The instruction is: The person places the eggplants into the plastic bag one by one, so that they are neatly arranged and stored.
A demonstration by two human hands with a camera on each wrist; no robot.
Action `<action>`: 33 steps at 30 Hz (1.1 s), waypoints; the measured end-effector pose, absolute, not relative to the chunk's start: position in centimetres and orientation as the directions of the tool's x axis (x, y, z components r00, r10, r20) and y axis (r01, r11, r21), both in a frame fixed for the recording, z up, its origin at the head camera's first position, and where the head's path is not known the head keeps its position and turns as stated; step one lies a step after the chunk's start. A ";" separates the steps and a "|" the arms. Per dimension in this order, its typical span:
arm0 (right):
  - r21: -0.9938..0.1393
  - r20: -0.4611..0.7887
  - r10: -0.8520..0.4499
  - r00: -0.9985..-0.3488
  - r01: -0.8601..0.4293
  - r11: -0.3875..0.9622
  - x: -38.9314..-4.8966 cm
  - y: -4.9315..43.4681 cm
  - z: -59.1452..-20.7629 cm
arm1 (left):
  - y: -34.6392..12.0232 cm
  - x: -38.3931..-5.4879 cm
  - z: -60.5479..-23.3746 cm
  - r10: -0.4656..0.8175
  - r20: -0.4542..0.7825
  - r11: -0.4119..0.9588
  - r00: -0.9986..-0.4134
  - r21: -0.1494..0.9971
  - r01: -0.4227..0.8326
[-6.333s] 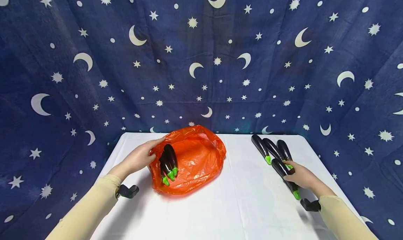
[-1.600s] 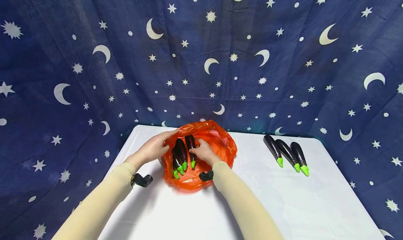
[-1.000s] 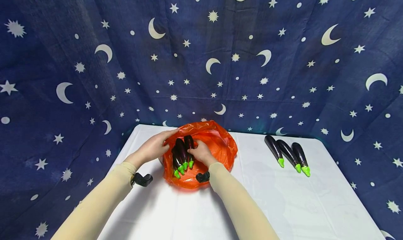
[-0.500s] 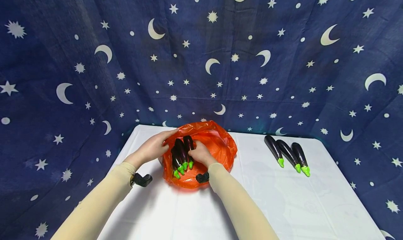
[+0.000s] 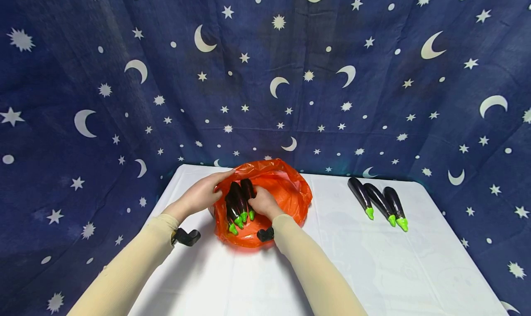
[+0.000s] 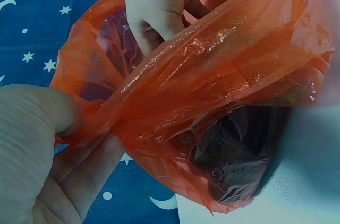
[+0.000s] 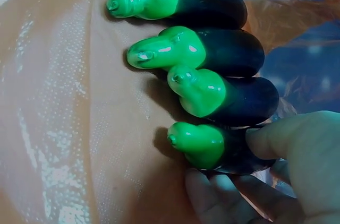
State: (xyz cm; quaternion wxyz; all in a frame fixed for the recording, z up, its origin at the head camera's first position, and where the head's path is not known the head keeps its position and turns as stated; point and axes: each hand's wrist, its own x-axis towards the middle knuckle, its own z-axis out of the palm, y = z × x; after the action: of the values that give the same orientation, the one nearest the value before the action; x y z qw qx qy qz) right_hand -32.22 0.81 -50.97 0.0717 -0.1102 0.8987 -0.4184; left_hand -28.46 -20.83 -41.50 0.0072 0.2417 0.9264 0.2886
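Observation:
An orange-red plastic bag [image 5: 288, 189] lies with its mouth open on the white table. My left hand [image 5: 198, 195] pinches the bag's left rim between thumb and fingers, as the left wrist view also shows. Inside the bag, my right hand [image 5: 264, 202] holds an eggplant [image 7: 204, 147] with a green stem end, thumb on one side and fingers on the other. That eggplant rests side by side with several others [image 7: 212, 49] at the bag's left side, all with stems toward me. Through the film in the left wrist view, a dark eggplant shape [image 6: 234, 149] shows.
Three eggplants [image 5: 378, 201] lie together on the right of the table [image 5: 323, 247], stems toward me. A dark blue curtain [image 5: 265, 76] with moons and stars hangs behind the table and at both sides.
From the group on the right, my right hand has brought one eggplant into the bag and set it against the others there. Over the last second it shifts slightly left; my left hand stays at the rim.

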 end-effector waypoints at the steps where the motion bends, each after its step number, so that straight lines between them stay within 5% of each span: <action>1: -0.763 -0.036 -0.258 -0.965 -0.141 0.631 -32.2 0.8 -50.9 | -20.8 -28.4 -41.5 0.451 0.125 0.718 -0.884 0.538 0.443; 18: -0.786 -0.030 -0.274 -0.961 -0.147 0.600 -31.8 2.1 -50.2 | -20.5 -28.3 -41.2 0.452 0.128 0.731 -0.883 0.514 0.448; 33: -0.767 0.041 -0.417 -0.908 -0.296 0.570 -28.7 5.2 -48.8 | -20.1 -27.8 -41.7 0.443 0.132 0.730 -0.887 0.521 0.443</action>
State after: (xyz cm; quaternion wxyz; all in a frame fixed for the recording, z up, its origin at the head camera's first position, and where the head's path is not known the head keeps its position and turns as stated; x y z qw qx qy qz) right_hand -28.65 5.18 -48.75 0.0722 -0.2018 0.8830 -0.4176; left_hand -27.76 -20.10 -41.67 0.0006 0.2381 0.9300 0.2798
